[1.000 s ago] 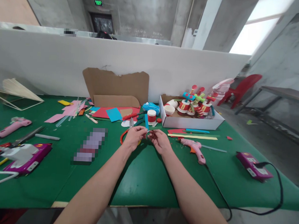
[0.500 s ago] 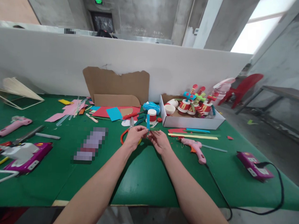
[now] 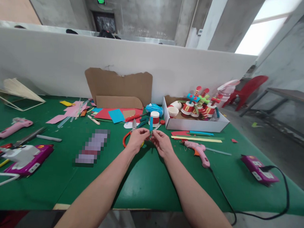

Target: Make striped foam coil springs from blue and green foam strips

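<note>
Between the fingertips of my two hands, a narrow blue paper strip (image 3: 151, 123) stands upright. My left hand (image 3: 137, 139) is closed in a pinch at its lower end. My right hand (image 3: 162, 142) pinches from the other side, where a dark green strip seems to meet the blue one; the fingers largely hide the join. Behind the strip sits an upturned red and white paper cup (image 3: 155, 118). Orange-handled scissors (image 3: 126, 138) lie partly beneath my left hand.
A white box (image 3: 197, 124) holds cups and finished paper figures. A pink glue gun (image 3: 197, 150) lies at right, its cord trailing to a purple power strip (image 3: 259, 169). Paper strips (image 3: 197, 139) lie behind it. Coloured paper (image 3: 116, 115) and cardboard (image 3: 119, 87) are at the back.
The dark green strip, which stretched sideways over my right fingers, no longer extends that way. My right fingers have drawn slightly in and up toward the blue strip. The left hand is nearly still.
</note>
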`<state>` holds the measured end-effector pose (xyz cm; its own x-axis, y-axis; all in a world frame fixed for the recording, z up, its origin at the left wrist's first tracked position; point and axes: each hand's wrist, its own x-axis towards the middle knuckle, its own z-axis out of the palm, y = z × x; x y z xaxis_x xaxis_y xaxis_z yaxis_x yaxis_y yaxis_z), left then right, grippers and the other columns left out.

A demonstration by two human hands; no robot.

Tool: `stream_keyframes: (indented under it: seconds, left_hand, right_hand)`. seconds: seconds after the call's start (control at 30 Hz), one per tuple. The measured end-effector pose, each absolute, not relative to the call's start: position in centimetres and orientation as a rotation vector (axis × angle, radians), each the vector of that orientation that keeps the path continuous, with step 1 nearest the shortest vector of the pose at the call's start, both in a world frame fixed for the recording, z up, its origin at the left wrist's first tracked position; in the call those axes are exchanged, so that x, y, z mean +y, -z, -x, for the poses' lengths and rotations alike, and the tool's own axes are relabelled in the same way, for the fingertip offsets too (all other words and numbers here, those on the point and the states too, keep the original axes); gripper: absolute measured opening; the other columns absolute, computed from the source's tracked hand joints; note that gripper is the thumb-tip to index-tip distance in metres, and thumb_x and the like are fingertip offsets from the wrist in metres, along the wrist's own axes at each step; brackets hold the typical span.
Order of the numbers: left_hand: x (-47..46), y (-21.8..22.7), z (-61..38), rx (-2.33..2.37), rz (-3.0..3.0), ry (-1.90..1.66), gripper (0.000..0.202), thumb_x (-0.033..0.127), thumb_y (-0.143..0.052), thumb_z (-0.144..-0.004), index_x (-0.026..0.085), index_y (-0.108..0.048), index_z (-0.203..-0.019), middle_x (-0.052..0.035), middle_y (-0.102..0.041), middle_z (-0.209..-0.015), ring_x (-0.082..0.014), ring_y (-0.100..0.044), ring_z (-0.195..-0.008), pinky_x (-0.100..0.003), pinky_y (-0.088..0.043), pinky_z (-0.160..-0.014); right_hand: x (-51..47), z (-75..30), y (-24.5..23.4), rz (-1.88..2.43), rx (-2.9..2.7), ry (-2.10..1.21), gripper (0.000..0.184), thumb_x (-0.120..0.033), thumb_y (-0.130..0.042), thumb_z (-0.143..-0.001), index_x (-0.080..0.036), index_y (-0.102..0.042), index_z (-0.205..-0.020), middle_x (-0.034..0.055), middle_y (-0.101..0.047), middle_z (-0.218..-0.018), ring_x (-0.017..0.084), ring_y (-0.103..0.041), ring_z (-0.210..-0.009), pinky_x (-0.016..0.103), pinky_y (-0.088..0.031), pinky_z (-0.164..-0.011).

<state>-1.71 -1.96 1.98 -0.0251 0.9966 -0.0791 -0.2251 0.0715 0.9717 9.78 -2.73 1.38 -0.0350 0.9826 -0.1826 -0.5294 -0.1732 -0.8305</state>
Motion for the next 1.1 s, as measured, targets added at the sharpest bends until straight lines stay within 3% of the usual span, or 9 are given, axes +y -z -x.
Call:
stream_keyframes:
  seconds: [0.23,0.6,1.1]
  left_hand:
    - [-1.99,-2.14,1.62,1.157,-0.965,-1.265,0.035,0.032,-0.084,-0.041,0.014,-0.065,-0.063,0.0015,-0.058,-0.052,-0.0079,-0.048,-0.047,-0.022,-0.038,-0.049]
    - [-2.37,-1.85,1.41,0.988,-1.041,-1.241,0.035,0.036,-0.08,-0.051,0.014,-0.069,-0.077,-0.0026,-0.065,-0.066,-0.0102,-0.053,-0.057,-0.023,-0.043,-0.056]
    - [-2.22,-1.95,1.64,1.131,-1.014,-1.305,0.032,0.036,-0.078,-0.052,0.014,-0.067,-0.071,0.0006,-0.059,-0.054,-0.0094,-0.049,-0.051,-0.022,-0.038,-0.052]
  right_hand:
    - [-2.7,-9.66,-1.41,0.959,-0.709,-1.448,0.028,-0.032,-0.082,-0.047,-0.016,-0.067,-0.065,-0.0041,-0.061,-0.056,0.008,-0.053,-0.051,0.023,-0.048,-0.059]
    - [-2.54,-9.73,-1.47,1.043,-0.791,-1.154,0.023,-0.036,-0.075,-0.057,-0.017,-0.066,-0.067,-0.0025,-0.061,-0.057,0.01,-0.054,-0.054,0.025,-0.048,-0.059]
    - [-2.55,-9.98,-1.68,1.043,-0.911,-1.223,0.023,-0.032,-0.076,-0.055,-0.018,-0.069,-0.07,-0.0021,-0.065,-0.057,0.012,-0.057,-0.053,0.028,-0.05,-0.062]
